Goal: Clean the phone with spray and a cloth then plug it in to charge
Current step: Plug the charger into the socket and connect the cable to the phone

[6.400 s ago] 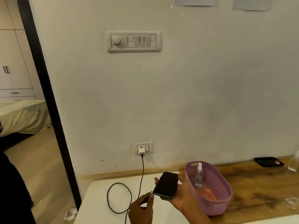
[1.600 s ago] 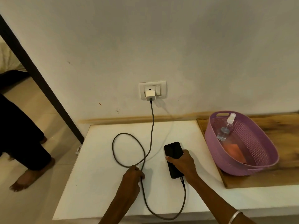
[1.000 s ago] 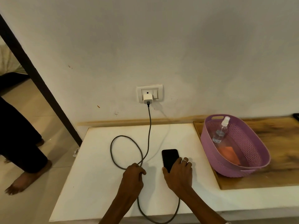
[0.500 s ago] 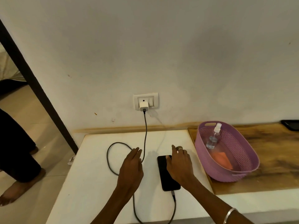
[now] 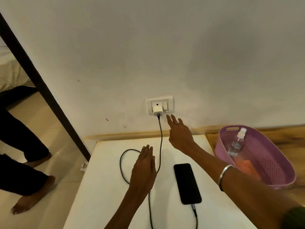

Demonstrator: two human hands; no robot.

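The black phone (image 5: 187,183) lies face up on the white table (image 5: 105,195), its screen dark, with the grey cable (image 5: 160,139) plugged into its near end. The cable loops left and runs up to the white charger (image 5: 158,110) in the wall socket (image 5: 159,104). My right hand (image 5: 179,133) is stretched out, fingers apart, its tips just below the socket's switch. My left hand (image 5: 144,167) rests flat and open on the table over the cable, left of the phone. A clear spray bottle (image 5: 236,142) and an orange cloth (image 5: 247,167) lie in the purple basket (image 5: 283,164).
The basket stands on a wooden surface (image 5: 288,138) to the right of the white table. A dark door frame (image 5: 41,86) runs down the left side. Another person's bare feet and dark trousers (image 5: 24,162) are on the floor left of the table.
My right hand has let go of the phone and moved up toward the wall socket. My left hand has stayed flat on the table. The phone lies still, plugged in.
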